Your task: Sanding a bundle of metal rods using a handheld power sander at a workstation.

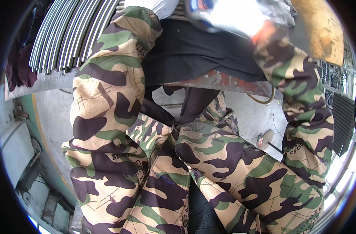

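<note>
One white object [236,19], washed out by glare

It's just beyond one black cloth [201,50] on the bench [232,81], right hand [265,34] at its edge; left hand [166,7], cropped, sits apart. Whether either's fingers are clamped or apart, I can't tell. Open cloth lies between two camouflage sleeves [104,85]; leftward, metal rods [65,39], too many to count, stop just inside the bench edge.
</note>
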The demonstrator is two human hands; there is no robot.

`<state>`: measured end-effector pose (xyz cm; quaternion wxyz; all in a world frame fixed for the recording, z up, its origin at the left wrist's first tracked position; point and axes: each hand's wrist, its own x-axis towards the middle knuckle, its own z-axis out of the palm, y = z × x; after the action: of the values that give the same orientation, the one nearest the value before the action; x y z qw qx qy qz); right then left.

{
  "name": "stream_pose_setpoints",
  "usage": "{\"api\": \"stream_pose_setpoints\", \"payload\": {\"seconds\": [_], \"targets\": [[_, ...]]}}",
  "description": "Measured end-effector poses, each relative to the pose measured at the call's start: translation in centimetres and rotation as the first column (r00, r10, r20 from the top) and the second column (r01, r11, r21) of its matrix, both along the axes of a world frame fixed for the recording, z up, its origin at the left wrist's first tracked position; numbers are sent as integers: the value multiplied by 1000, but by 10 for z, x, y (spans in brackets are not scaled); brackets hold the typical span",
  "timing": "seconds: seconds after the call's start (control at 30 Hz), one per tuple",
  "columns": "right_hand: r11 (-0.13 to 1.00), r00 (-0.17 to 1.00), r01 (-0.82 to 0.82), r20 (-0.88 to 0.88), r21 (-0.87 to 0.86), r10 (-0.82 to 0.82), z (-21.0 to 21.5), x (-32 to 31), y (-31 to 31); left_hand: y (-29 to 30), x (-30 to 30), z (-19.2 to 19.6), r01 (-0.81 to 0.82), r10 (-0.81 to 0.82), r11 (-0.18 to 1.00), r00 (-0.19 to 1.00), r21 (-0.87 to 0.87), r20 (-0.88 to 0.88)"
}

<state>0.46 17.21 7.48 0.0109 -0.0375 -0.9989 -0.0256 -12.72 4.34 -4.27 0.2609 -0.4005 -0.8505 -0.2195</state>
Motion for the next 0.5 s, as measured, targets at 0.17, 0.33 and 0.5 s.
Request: {"api": "stream_pose_setpoints", "payload": {"seconds": [0.17,0.33,0.5], "targets": [[999,998,42,-43,30,-40,-13,-7,12,-4,-4,-10,21,-13,995,996,93,-87],[1000,999,19,-30,8,-19,-5,-4,10,-2,-2,-5,25,-25,999,999,20,-24],[999,999,28,27,-16,-28,-2,0,7,-5,0,-8,23,-21,999,997,36,-71]]}}
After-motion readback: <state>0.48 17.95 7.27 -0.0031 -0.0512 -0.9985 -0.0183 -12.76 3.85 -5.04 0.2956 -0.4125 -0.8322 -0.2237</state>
